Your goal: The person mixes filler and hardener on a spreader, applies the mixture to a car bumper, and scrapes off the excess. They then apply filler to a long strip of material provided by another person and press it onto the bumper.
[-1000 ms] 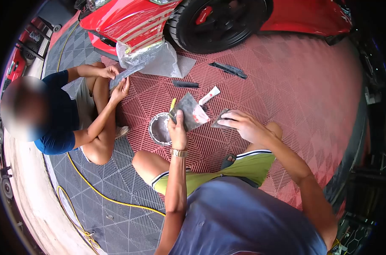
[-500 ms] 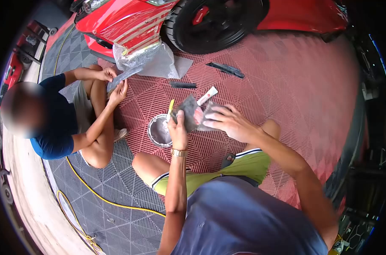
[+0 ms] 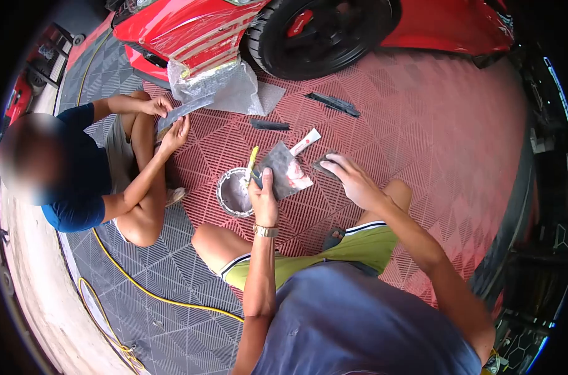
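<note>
Grey plate (image 3: 276, 161) up off the floor, just right of the round tub (image 3: 219, 195), and the left hand (image 3: 265, 201) has it firmly: thumb flat on the tub side, fingers hidden beneath. Farther right of the tub comes the right hand (image 3: 355, 185), its grip drawn in around a dark spreader (image 3: 320, 165), thumb out of sight, blade apart from the plate. And look at the paste (image 3: 296, 174), pale with red streaks, on the plate's side away from the tub! Mixing looks like the step here, and those streaks suggest uneven colour. Good work calls for a level plate, a steady thumb well clear, and low, flat strokes, scraping the edges inward and folding until one shade shows.
</note>
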`<action>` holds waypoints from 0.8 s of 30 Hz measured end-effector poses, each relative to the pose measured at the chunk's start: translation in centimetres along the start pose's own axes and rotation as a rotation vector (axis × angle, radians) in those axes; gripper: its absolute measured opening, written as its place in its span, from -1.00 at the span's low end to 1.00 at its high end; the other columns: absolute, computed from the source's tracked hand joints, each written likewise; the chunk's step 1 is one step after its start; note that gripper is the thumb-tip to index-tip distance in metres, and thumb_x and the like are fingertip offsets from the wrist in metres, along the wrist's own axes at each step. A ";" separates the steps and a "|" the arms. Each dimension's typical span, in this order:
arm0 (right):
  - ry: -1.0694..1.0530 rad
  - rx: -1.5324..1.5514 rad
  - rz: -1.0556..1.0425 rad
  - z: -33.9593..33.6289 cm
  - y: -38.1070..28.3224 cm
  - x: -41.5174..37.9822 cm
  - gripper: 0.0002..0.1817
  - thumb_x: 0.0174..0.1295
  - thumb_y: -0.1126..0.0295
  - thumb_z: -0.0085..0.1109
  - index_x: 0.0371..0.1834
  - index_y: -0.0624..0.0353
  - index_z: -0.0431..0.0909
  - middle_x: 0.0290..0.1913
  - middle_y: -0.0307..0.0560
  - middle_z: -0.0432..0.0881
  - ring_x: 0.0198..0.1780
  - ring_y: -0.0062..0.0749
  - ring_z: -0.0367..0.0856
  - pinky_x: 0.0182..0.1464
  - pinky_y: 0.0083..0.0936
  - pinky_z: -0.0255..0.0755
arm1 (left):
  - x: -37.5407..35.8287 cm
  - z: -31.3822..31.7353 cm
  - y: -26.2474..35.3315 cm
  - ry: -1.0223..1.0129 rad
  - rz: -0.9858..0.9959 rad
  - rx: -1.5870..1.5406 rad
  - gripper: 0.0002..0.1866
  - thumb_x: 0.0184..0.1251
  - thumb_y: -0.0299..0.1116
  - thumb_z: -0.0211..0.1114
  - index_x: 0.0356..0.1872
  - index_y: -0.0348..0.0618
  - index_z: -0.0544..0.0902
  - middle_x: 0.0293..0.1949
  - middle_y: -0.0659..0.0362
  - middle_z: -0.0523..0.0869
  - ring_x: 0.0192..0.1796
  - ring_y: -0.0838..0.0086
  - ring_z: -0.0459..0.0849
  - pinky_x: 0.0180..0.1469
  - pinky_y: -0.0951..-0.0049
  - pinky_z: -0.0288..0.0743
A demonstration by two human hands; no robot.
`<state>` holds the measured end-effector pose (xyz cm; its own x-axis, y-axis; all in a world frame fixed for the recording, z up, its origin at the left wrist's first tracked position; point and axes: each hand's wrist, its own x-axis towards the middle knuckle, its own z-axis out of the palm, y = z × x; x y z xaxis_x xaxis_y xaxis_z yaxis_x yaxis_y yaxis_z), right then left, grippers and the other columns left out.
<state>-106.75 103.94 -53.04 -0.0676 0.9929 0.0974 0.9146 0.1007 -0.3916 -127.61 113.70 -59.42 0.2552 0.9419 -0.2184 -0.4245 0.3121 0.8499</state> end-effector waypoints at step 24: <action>-0.426 0.304 -0.196 5.9 -2.3 -1.5 -0.41 0.13 0.70 -0.16 0.32 0.27 0.19 0.29 0.18 0.27 0.40 -0.03 0.17 0.38 -0.25 0.09 | -4.9 -3.2 1.1 0.189 0.248 0.171 -0.59 0.44 -0.09 0.06 -0.07 -0.31 0.52 -0.20 0.16 0.61 -0.13 0.56 0.49 0.00 0.48 0.40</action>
<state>-111.14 102.60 -57.66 -0.4378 0.8849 -0.1588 0.7170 0.2371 -0.6555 -132.08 109.80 -58.97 -0.0091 0.9977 -0.0666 -0.2978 0.0609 0.9527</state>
